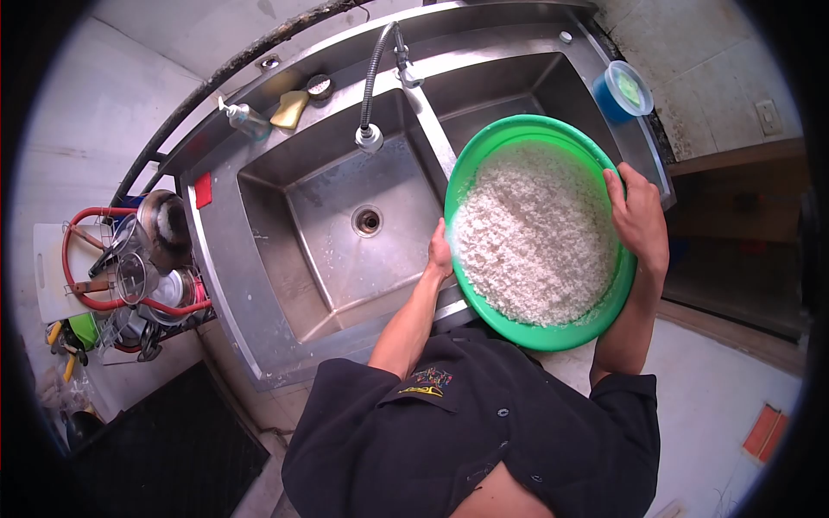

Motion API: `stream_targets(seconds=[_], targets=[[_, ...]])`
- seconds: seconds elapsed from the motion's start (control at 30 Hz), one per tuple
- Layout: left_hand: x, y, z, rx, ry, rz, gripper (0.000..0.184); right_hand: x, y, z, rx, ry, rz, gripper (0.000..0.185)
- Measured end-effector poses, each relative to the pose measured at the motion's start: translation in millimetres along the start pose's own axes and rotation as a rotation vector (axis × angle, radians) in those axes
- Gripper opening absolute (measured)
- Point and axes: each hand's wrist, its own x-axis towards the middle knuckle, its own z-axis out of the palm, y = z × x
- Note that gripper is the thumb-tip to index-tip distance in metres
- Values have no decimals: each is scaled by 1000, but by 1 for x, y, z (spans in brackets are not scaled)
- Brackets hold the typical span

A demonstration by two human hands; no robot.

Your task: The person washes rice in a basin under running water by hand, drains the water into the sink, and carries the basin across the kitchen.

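A large round green basin (628, 289) full of white grains, which look like rice (535, 237), is held over the right part of the steel sink, near my body. My left hand (440, 252) grips its left rim, with the fingers mostly hidden beneath the basin. On the right side, my right hand (637, 207) is closed around the rim, thumb on the inner side. The basin covers much of the right sink bowl (501, 91).
The left sink bowl (345, 250) lies beside the basin under a hose faucet (370, 136). Behind are a soap bottle (249, 123) and a yellow sponge (289, 110). A blue tub (617, 93) stands back right. At left, a dish rack (86, 298) holds pans.
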Motion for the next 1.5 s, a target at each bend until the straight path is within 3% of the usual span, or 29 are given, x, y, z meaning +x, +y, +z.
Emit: stream_targets(seconds=[1.5], targets=[[10, -10, -17, -23, 7, -30, 59, -8, -15, -2, -17, 11, 24, 31]])
